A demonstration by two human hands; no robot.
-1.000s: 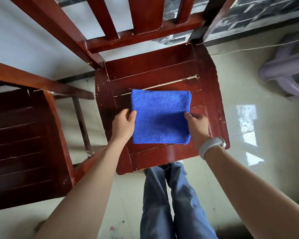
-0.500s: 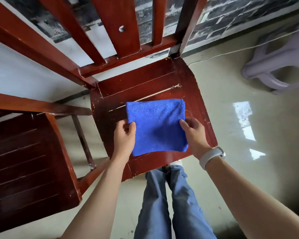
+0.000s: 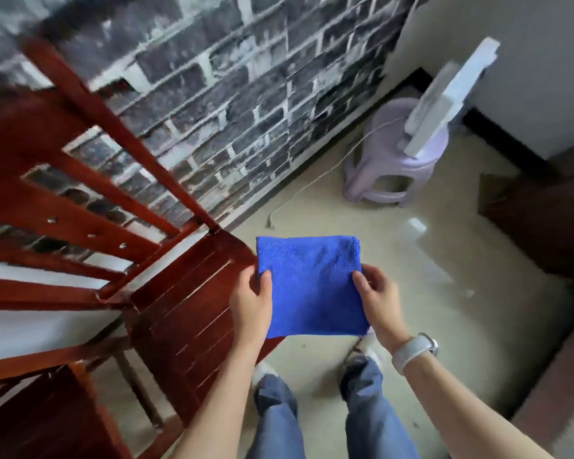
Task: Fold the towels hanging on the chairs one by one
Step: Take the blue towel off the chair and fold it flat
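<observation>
The folded blue microfiber towel (image 3: 312, 286) is in the middle of the frame, held flat in the air. The left hand (image 3: 251, 301) and the right hand (image 3: 378, 301) pinch its two side edges. It looks light, soft and limp, so holding both edges probably keeps the folds together.

One folded blue towel (image 3: 312, 286), two wooden chairs (image 3: 193, 303), one plastic stool (image 3: 388, 173)

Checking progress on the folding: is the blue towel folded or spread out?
Folded. The blue towel is a compact thick-edged square, held between the left hand and right hand.
</observation>
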